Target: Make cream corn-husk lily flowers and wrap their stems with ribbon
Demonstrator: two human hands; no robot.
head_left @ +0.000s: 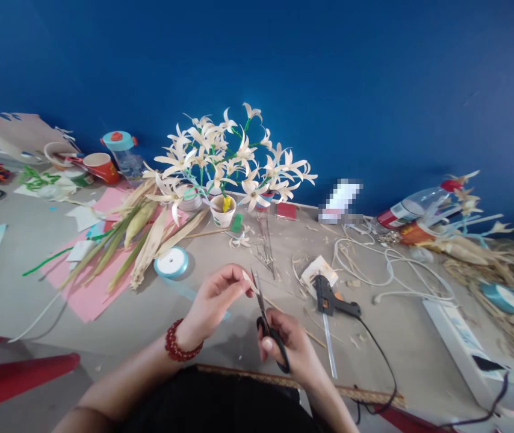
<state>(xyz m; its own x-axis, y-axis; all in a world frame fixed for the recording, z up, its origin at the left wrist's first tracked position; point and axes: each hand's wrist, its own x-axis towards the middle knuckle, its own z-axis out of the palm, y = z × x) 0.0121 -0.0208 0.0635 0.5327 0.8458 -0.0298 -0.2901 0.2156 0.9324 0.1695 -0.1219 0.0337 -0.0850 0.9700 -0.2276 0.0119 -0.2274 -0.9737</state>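
Between its thumb and fingers my left hand (218, 299) pinches a small pale strip (248, 279), which looks like a piece of corn husk. My right hand (292, 343) grips black-handled scissors (266, 322) with fingers in the loops. The blades point up and away, right beside the strip; whether they touch it I cannot tell. Beyond both hands, white husk flowers (221, 150) on green and blue stems stand in a paper cup (223, 211). To the right of the scissors a black glue gun (329, 297) lies with a clear glue stick in its back.
Dried corn husks (135, 246) lie on pink paper (85, 300) at left, near a roll of blue ribbon (171, 262). A white cable (392, 267), a plastic bottle (405, 207) and a power strip (458, 349) are at right. Husk scraps dot the table.
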